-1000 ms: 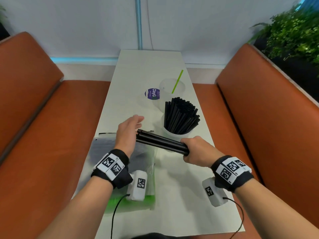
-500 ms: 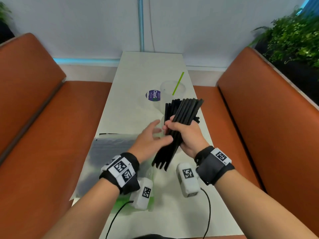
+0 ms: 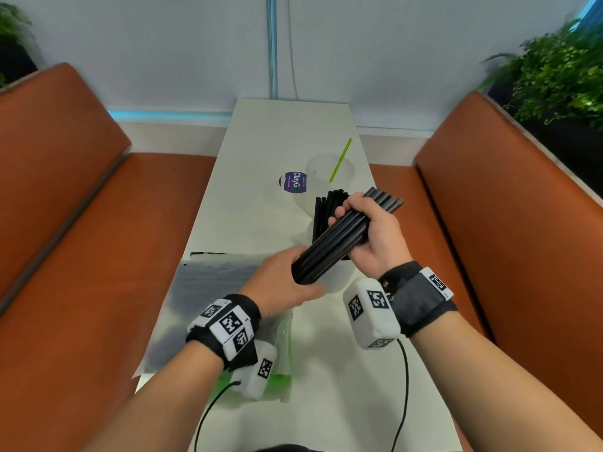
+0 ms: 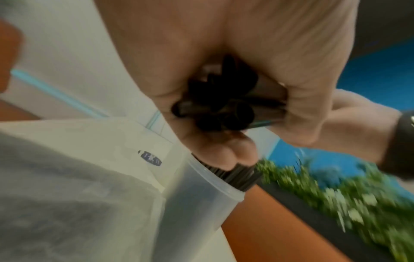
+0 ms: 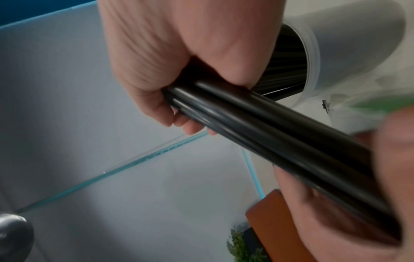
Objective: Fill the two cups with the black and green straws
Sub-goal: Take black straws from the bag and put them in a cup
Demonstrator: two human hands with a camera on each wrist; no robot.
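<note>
My right hand (image 3: 355, 220) grips a thick bundle of black straws (image 3: 339, 236) around its upper half, tilted up to the right. My left hand (image 3: 287, 285) cups the bundle's lower end, thumb on one side and fingers on the other; the straw ends (image 4: 212, 106) point at its palm. Just behind the bundle stands a translucent cup (image 4: 201, 203) packed with upright black straws (image 3: 323, 213). Farther back is a second clear cup (image 3: 326, 171) holding one green straw (image 3: 341, 158). The right wrist view shows the bundle (image 5: 268, 127) and the filled cup (image 5: 347, 44).
Near my left forearm a translucent plastic bag (image 3: 212, 288) lies on the narrow white table (image 3: 287, 132), with green straws in a bag (image 3: 280, 380) below it. A purple round label (image 3: 294, 181) lies by the far cup. Orange benches (image 3: 98, 239) flank both sides.
The right hand swung the bundle up from lying level over the bag, then tilted it lower. The left hand has closed around the bundle's lower end.
</note>
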